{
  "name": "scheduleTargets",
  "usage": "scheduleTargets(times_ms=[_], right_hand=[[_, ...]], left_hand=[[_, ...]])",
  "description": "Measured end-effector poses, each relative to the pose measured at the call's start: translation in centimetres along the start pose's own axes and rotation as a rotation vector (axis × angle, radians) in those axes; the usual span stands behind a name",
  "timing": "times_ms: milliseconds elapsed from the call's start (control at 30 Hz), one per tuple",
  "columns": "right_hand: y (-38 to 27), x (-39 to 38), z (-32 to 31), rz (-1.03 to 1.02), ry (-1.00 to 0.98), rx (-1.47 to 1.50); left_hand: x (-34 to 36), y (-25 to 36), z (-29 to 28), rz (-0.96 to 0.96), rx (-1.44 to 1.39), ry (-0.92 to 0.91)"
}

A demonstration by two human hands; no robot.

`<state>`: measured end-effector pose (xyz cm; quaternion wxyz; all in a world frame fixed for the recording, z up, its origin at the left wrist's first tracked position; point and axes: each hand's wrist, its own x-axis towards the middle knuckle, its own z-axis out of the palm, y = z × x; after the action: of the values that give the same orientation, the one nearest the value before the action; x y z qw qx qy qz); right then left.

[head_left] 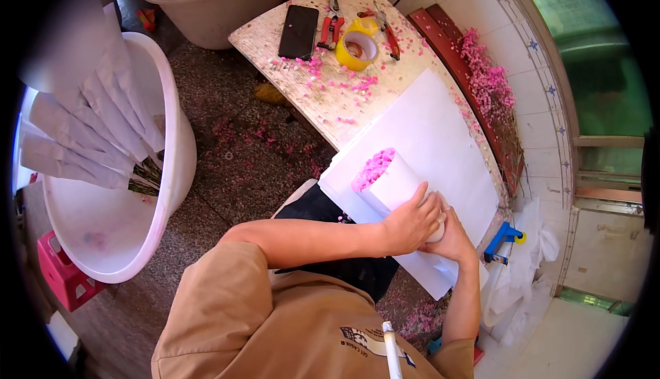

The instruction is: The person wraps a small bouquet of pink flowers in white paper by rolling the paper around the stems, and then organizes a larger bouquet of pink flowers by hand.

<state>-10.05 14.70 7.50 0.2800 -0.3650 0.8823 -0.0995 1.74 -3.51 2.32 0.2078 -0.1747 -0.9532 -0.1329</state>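
A bunch of small pink flowers (375,169), rolled in white paper (397,188), lies tilted over a stack of white paper sheets (440,131). The flower heads show at its upper left end. My left hand (414,222) wraps its fingers round the lower end of the roll. Close against it, my right hand (452,237) grips the same end from the right side. The stems and part of the fingers are hidden behind my hands.
On the table (275,28) lie a black phone (298,32), red-handled pruning shears (331,27), yellow tape (356,49) and pliers (389,34). A white tub (180,152) at left holds several paper-wrapped bunches (96,131). At right are a blue tape dispenser (503,241) and loose pink flowers (487,70).
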Motion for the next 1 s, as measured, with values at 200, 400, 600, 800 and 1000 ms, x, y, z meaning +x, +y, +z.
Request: scheduleTargets(times_ms=[200,400,600,800,1000], right_hand=[[-0.4,0.1,-0.4,0.051,-0.007,-0.015],[0.2,-0.2,-0.1,0.039,0.018,-0.025],[0.0,-0.3,0.1,0.022,0.042,-0.03],[-0.8,-0.5,-0.1,0.058,0.035,-0.048],[-0.7,-0.4,0.1,0.05,0.022,-0.078]], left_hand=[[-5.6,-5.7,-3.6,-0.225,-0.605,0.444],[-9.4,-8.6,-4.2,-0.608,-0.886,0.286],[-9.1,-8.1,-2.5,-0.746,-1.01,0.281],[-9.5,-7.8,-2.3,-0.756,-0.985,0.317],[-9.0,-7.4,-3.9,-0.701,-0.716,0.349]])
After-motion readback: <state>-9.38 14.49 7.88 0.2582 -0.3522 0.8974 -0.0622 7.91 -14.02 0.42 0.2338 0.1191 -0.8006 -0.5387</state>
